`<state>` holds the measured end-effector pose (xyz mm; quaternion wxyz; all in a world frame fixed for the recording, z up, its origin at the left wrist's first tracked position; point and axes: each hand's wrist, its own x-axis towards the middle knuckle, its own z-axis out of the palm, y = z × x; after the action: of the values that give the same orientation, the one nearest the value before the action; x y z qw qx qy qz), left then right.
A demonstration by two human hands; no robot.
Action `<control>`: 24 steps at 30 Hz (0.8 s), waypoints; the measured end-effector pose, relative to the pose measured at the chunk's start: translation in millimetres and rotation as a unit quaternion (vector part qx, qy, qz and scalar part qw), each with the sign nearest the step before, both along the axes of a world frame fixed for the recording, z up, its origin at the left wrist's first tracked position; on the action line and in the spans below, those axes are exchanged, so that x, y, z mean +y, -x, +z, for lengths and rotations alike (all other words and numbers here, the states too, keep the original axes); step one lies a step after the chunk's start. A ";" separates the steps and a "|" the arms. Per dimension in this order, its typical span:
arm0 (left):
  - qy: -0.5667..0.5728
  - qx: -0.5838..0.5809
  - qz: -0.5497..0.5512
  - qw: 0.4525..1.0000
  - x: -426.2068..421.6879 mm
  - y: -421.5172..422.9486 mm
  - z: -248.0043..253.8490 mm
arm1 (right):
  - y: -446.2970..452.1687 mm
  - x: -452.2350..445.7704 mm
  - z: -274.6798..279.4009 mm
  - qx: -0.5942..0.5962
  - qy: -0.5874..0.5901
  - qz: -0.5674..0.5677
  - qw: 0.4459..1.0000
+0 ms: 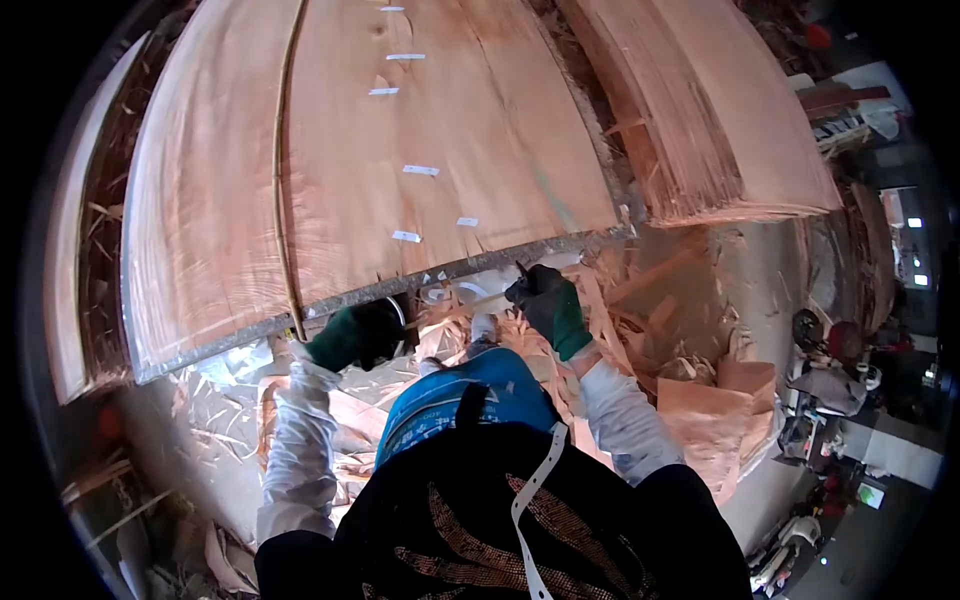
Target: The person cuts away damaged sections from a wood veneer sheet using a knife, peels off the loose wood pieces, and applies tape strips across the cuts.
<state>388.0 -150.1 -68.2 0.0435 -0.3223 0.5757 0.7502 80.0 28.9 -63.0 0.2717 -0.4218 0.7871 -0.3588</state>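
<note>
A wide sheet of wood veneer (pixel 340 130) lies before me with several short strips of white tape (pixel 420 170) on its face. My left hand (pixel 352 336), in a dark green glove, is closed at the near edge, by the lower end of a thin stick (pixel 279 170) lying along the sheet. A round thing with a pale curved rim (pixel 398 312), possibly a tape roll, sits in its fingers. My right hand (pixel 550 308), also gloved, is closed just off the edge, a small dark tip showing above its fingers; what it grips is unclear.
More veneer (pixel 690 110) is stacked on the right, and another stack (pixel 85 230) stands at far left. Torn veneer scraps (pixel 715 410) litter the floor around my feet. A parked scooter (pixel 790 550) and other clutter are at lower right.
</note>
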 end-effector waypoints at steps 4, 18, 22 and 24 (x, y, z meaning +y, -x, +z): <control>0.043 -0.151 0.036 0.987 -32.0 -15.3 20.7 | 6.9 -26.8 -17.9 0.077 0.058 -0.006 0.995; 0.112 -0.211 0.091 0.967 -63.4 -5.9 5.6 | 70.0 -13.4 -26.1 0.132 -0.006 -0.090 0.987; 0.251 -0.270 0.051 0.928 -69.0 -11.7 5.9 | 58.6 -45.5 -29.8 0.161 -0.010 -0.088 0.983; 0.265 -0.286 0.044 0.920 -72.6 -15.5 2.0 | 52.4 -55.5 -29.7 0.164 -0.009 -0.094 0.982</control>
<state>403.5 -222.6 -66.2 0.0860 -0.5477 0.7017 0.4476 27.6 -26.6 -92.7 0.1076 -0.3964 0.8604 -0.3018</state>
